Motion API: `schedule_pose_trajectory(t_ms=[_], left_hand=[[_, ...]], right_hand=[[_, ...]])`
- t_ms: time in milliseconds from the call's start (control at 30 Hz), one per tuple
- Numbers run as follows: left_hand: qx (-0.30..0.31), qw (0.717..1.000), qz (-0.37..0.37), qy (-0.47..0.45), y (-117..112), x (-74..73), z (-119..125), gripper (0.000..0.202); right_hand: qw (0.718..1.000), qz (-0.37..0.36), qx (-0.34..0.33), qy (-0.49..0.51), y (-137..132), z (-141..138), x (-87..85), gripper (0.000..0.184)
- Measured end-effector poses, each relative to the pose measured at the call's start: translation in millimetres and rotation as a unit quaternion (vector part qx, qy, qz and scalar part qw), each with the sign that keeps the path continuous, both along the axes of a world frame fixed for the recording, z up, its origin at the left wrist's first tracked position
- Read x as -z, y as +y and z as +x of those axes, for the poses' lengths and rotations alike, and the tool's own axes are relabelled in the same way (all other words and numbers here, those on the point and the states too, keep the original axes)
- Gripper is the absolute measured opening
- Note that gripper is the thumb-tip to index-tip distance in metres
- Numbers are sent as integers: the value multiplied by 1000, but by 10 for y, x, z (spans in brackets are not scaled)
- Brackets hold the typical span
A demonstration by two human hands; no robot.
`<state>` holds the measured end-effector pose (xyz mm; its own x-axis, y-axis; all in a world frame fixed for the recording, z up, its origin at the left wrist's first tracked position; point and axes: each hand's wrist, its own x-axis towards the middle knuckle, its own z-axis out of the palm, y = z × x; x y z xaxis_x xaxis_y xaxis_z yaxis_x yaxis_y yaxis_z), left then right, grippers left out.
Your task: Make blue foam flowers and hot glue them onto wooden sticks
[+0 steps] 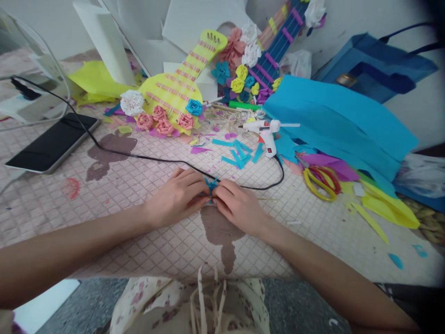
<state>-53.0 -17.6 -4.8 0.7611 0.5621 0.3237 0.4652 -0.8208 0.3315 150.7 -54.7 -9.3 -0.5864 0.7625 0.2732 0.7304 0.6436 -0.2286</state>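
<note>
My left hand (177, 197) and my right hand (239, 206) meet at the middle of the quilted pink table cover (139, 222). Both pinch a small blue paper flower (211, 184) between their fingertips; only its top shows above the fingers. A black cord (146, 157) runs just behind my hands to a white glue gun (266, 134) lying on the cover. Loose blue paper strips (238, 153) lie in front of the glue gun.
A yellow paper guitar (177, 88) with paper roses lies at the back, beside a blue guitar neck (278, 44). Big blue paper sheets (333, 120) fill the right. Yellow and red scissors (321, 181) lie near them. A tablet (52, 144) rests at the left.
</note>
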Motion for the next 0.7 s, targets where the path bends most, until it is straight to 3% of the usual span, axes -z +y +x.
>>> schedule_pose_trajectory(t_ms=[233, 700], left_hand=[[10, 998, 69, -5, -13, -32, -20, 8], [-6, 1000, -19, -23, -47, 7, 54, 6]], right_hand=[[1000, -12, -4, 0, 10, 10, -4, 21], [1000, -4, -3, -19, 0, -2, -7, 22]])
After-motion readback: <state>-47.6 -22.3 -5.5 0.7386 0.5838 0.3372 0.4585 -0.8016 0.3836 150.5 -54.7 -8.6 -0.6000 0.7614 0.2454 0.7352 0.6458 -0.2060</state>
